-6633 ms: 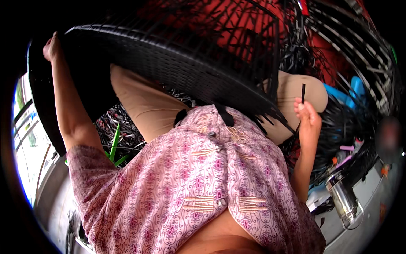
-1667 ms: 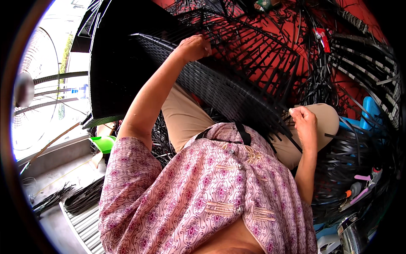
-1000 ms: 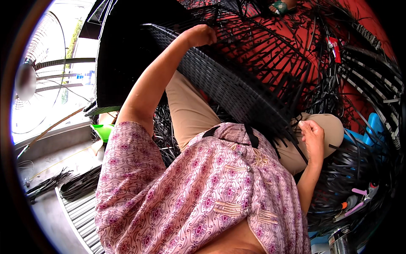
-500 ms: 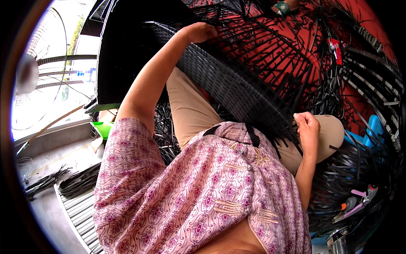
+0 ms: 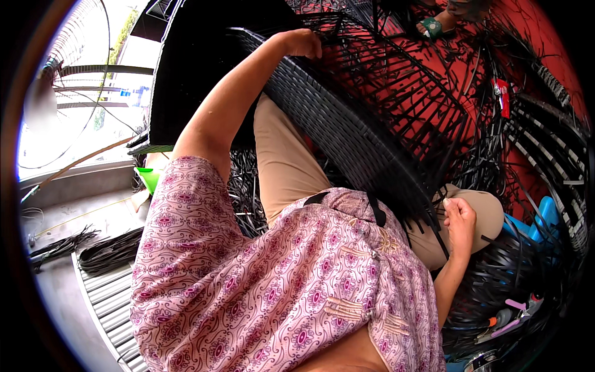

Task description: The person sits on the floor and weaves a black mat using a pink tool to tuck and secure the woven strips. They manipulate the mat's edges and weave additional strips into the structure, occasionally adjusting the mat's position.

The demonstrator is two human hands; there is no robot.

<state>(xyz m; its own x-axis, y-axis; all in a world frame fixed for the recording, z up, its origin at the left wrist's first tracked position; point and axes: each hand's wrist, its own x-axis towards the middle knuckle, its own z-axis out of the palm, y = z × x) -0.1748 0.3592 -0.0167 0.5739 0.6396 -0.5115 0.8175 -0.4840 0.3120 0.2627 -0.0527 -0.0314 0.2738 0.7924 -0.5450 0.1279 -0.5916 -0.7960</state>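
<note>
A black woven panel [image 5: 334,118] slants across my lap, with many loose flat black strips [image 5: 403,74] fanning out from its far side. My left hand [image 5: 302,43] is at the panel's far end, fingers curled down over the edge where the strips come out. What its fingertips hold is hidden. Over my right knee, beside the panel's near end, my right hand [image 5: 460,222] is closed with the fingers bent in and the thumb up. Strip ends [image 5: 434,226] hang just left of it; whether one is pinched I cannot make out.
Pink-handled pliers [image 5: 517,316] lie among black strips at lower right, below a blue plastic piece [image 5: 545,217]. A red packet [image 5: 502,98] is on the strips at upper right. Another person's foot in a green sandal [image 5: 432,26] stands at the top. Strip bundles [image 5: 111,251] lie left.
My right hand has drawn slightly away from the panel's near end, its fingers turning more into view. My left hand stays at the far edge. More of the other person's leg shows.
</note>
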